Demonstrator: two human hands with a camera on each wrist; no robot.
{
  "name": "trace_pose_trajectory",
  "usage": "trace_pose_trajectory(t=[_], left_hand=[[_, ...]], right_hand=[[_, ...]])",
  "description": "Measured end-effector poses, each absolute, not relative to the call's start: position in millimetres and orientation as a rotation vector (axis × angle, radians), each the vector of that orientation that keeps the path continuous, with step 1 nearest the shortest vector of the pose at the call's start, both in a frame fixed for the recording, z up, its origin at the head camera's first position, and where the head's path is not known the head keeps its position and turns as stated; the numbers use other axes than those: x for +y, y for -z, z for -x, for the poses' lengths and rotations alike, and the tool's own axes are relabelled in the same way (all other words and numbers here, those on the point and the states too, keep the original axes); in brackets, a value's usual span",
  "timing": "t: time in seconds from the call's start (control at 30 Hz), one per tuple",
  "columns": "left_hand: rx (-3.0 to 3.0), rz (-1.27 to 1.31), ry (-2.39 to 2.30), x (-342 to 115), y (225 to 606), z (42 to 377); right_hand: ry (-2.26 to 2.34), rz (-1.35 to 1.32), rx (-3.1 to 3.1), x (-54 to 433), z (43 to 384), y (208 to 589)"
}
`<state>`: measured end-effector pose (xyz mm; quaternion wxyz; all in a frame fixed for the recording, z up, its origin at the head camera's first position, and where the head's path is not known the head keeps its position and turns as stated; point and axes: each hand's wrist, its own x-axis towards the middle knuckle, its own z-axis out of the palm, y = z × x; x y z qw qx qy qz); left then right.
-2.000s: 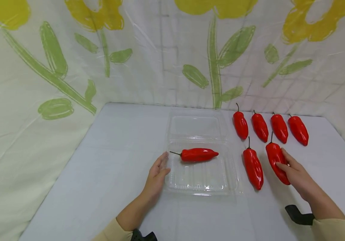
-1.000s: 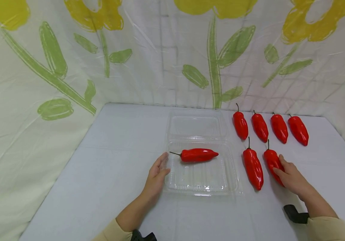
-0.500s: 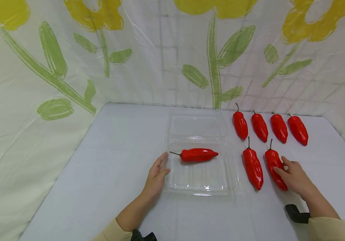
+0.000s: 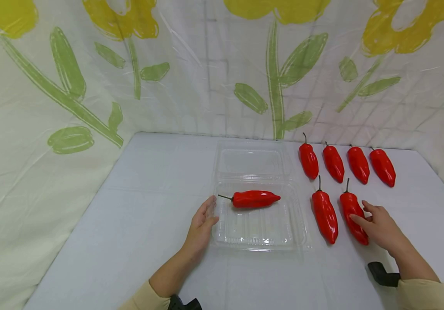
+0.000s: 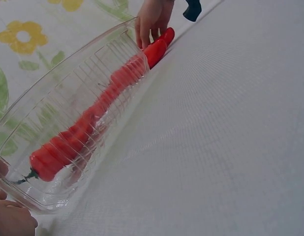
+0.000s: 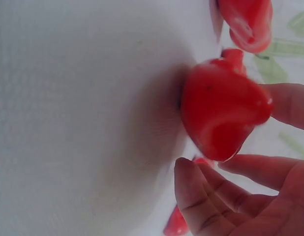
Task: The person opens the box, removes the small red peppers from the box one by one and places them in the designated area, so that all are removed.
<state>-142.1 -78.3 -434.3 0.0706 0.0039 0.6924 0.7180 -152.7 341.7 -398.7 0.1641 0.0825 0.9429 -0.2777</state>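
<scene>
An open clear plastic clamshell container (image 4: 260, 234) lies mid-table, its lid (image 4: 251, 161) folded back behind. In its base lies one red pepper (image 4: 256, 199), stem to the left. My left hand (image 4: 200, 226) holds the container's left edge; in the left wrist view only part of that hand (image 5: 13, 219) shows at the corner. At right, my right hand (image 4: 380, 228) is around the lower part of another red pepper (image 4: 350, 211) lying on the table. The thumb touches it, while the right wrist view shows the loosely spread fingers (image 6: 191, 191) beside and below the pepper (image 6: 216, 113).
Left of the right-hand pepper lies another red pepper (image 4: 325, 217). Several more peppers (image 4: 334, 163) form a row along the table's back right. A white curtain with yellow flowers (image 4: 191, 82) hangs behind the white table (image 4: 148, 189).
My right hand has set the pepper down beside its neighbour, slightly nearer to me, and its fingers have loosened from it. The left hand and the container have stayed put.
</scene>
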Motion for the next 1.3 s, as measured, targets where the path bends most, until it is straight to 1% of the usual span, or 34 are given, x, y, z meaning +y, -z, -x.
trace_pose_trajectory(t=[0.6,1.07,1.3], left_hand=[[2.064,-0.040,-2.179,-78,435,142],[2.072,-0.034,-2.170,-79,435,143],[2.072,-0.056,-2.176,-80,434,142]], right_hand=[[0.768,-0.237,2.733,342,153,395],[0.700,-0.201,2.783,342,157,373],[0.658,-0.097,2.796,336,159,361]])
